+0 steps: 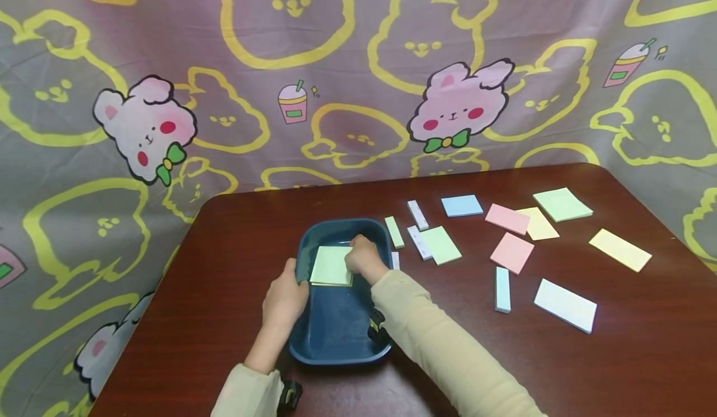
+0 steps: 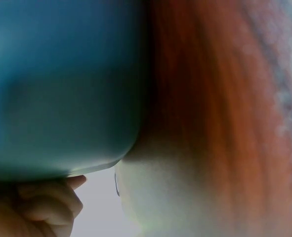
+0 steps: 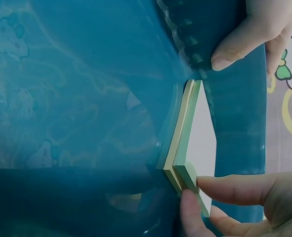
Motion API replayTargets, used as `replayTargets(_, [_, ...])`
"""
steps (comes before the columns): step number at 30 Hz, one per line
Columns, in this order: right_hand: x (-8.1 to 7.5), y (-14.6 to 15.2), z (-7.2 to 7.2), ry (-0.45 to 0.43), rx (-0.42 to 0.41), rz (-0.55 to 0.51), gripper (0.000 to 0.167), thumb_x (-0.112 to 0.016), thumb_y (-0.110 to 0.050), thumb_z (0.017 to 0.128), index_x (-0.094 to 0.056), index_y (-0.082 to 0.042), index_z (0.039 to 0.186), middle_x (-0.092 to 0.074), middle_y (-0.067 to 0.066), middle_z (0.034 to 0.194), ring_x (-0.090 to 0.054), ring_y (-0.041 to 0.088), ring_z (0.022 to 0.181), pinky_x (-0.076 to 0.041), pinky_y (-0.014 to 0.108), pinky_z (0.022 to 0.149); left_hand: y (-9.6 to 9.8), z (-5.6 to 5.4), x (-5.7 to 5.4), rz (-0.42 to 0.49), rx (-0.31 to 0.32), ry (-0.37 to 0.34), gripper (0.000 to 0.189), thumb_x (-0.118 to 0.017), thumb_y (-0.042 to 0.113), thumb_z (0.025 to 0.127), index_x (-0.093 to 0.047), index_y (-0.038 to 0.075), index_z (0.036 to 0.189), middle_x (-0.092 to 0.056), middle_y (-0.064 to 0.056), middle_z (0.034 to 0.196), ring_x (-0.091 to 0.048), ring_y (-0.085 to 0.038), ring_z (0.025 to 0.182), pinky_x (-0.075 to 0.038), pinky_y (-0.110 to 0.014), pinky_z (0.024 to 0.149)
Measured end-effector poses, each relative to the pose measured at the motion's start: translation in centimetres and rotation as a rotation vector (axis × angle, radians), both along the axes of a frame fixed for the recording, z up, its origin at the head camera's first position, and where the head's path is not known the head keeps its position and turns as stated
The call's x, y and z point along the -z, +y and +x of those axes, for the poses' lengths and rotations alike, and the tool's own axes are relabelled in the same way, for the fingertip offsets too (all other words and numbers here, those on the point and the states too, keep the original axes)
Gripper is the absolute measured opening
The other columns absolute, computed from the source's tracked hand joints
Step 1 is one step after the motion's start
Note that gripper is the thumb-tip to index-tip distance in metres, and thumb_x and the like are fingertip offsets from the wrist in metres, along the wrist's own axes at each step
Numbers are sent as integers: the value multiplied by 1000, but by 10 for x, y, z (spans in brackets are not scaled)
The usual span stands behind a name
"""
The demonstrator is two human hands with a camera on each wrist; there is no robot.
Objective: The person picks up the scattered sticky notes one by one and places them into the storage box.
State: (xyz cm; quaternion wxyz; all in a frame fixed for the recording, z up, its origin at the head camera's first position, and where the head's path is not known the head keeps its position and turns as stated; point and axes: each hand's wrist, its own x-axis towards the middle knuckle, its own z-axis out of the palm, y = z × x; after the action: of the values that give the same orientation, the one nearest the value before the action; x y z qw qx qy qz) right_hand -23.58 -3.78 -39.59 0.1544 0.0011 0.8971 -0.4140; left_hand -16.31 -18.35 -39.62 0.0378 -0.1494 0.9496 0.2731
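Observation:
A blue plastic tray (image 1: pixel 330 333) stands on the table, and my left hand (image 1: pixel 285 295) grips its left rim, thumb over the inner side. In the right wrist view that left thumb (image 3: pixel 229 57) lies against the wall. Inside the tray my right hand (image 1: pixel 365 260) pinches the near corner of a pale green sticky note pad (image 1: pixel 329 266). The right wrist view shows this green pad lying on a pale yellow pad (image 3: pixel 177 136), their edges close together. The left wrist view is blurred, with the tray's outside (image 2: pixel 66 113) filling much of it.
Right of the tray lie several loose pads on the brown table (image 1: pixel 448 336): blue (image 1: pixel 462 206), pink (image 1: pixel 512 253), yellow (image 1: pixel 620 250), white (image 1: pixel 566 305) and green (image 1: pixel 562 204). Narrow strip pads (image 1: pixel 394 232) lie close to the tray's right rim. A patterned curtain (image 1: pixel 347 81) hangs behind.

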Motion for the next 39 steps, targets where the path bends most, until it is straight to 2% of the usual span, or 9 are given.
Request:
replayTargets(12, [2, -1, -3, -6, 8, 9, 54, -52, 14, 68, -57, 7, 122, -61, 18, 123, -42, 26, 88, -35, 27, 62, -1, 1, 1, -5, -10, -9, 47, -48, 14, 90, -42, 8, 137, -66, -25, 95, -60, -30, 69, -42, -42, 58])
replayTargets(14, [3, -1, -4, -3, 12, 9, 37, -52, 14, 68, -61, 7, 103, -62, 15, 101, -39, 25, 82, -32, 27, 58, 0, 1, 1, -6, -10, -10, 47, -48, 14, 91, -42, 8, 136, -66, -24, 93, -59, -29, 68, -41, -41, 58])
replayTargets(16, [3, 0, -5, 7, 14, 11, 18, -52, 15, 66, -55, 1, 77, -50, 9, 77, -34, 22, 73, -27, 26, 53, 0, 1, 1, -7, -11, -7, 46, -48, 14, 91, -42, 8, 136, -66, -24, 91, -59, -29, 67, -41, -41, 57])
replayTargets(20, [3, 0, -6, 19, 7, 4, 39, -50, 16, 65, -25, -13, 59, -21, 0, 63, -21, 17, 62, -17, 26, 49, 0, 0, 2, -8, -11, -3, 46, -49, 13, 90, -42, 8, 135, -66, -24, 89, -58, -29, 66, -40, -40, 56])
replayTargets(25, [3, 0, -5, 40, -1, -2, 42, -50, 16, 63, -22, -14, 55, -16, -2, 58, -18, 15, 60, -15, 25, 49, 0, 0, 1, -7, -12, 1, 45, -49, 13, 90, -43, 8, 134, -66, -24, 90, -59, -30, 68, -41, -41, 58])
replayTargets(30, [3, 1, -6, 28, -5, 10, 41, -52, 16, 64, -24, -13, 55, -18, -1, 60, -20, 17, 61, -17, 26, 49, 1, 0, 0, -6, -11, 3, 44, -49, 13, 90, -44, 8, 133, -66, -24, 91, -60, -30, 70, -41, -42, 58])
replayTargets(33, [2, 1, -5, 16, -7, 18, 29, -52, 15, 67, -37, -8, 60, -31, 3, 65, -29, 21, 67, -24, 27, 51, 1, -1, 0, -4, -11, 2, 44, -49, 12, 90, -44, 8, 133, -66, -23, 89, -60, -30, 69, -41, -41, 57])
replayTargets(36, [0, 1, -4, 9, -9, 24, 14, -54, 12, 70, -55, 2, 79, -52, 11, 82, -42, 27, 81, -34, 30, 61, 1, -1, 0, -1, -11, 2, 43, -48, 12, 90, -44, 8, 133, -65, -22, 86, -59, -29, 67, -40, -39, 56])
replayTargets(39, [-2, 1, -2, -8, -2, 19, 31, -57, 9, 73, -57, 9, 103, -61, 21, 108, -49, 33, 101, -43, 35, 74, 1, -2, 1, -1, -11, -3, 43, -48, 13, 90, -44, 9, 133, -65, -21, 85, -58, -28, 67, -39, -38, 56])
